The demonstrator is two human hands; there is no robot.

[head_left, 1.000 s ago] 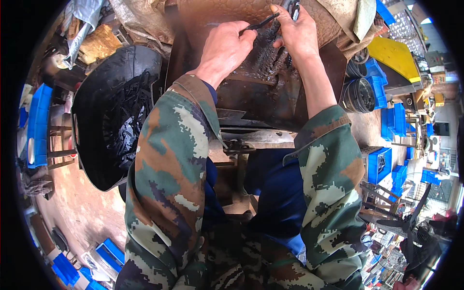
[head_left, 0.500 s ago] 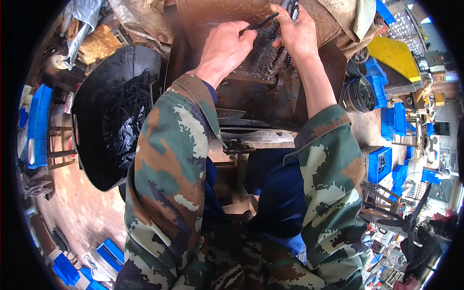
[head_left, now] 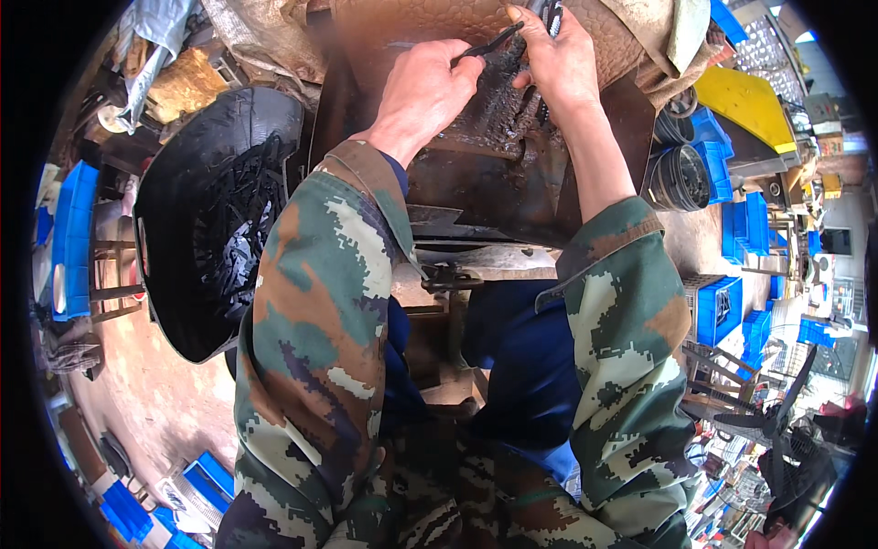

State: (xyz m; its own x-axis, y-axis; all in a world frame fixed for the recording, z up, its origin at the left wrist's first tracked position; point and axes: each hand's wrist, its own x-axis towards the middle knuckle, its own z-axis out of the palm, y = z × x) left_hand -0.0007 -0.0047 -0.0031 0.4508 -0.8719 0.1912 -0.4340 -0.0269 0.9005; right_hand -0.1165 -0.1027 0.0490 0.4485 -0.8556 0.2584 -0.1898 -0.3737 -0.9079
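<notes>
My left hand [head_left: 428,90] is closed around a slim, dark, slightly curved strip [head_left: 498,42], which slants up to the right out of the fist. Its far tip meets the thumb of my right hand [head_left: 560,66]. That hand is closed too, its fingers curled about a dark, glossy piece [head_left: 552,15] cut off by the top edge of the picture; its kind is unclear. Beneath both hands lies a wet, dark, grainy mass [head_left: 494,121] on a brown, stained metal tray [head_left: 457,188].
Left of the tray stands a large black tub [head_left: 169,220] holding many thin dark strips [head_left: 242,220]. Black buckets [head_left: 681,178] and blue bins [head_left: 718,311] stand to the right. A blue crate [head_left: 73,238] is at far left, and a fan [head_left: 777,416] at lower right.
My right hand has shifted very slightly left. The left hand and the dark strip in it stay almost in the same place.
</notes>
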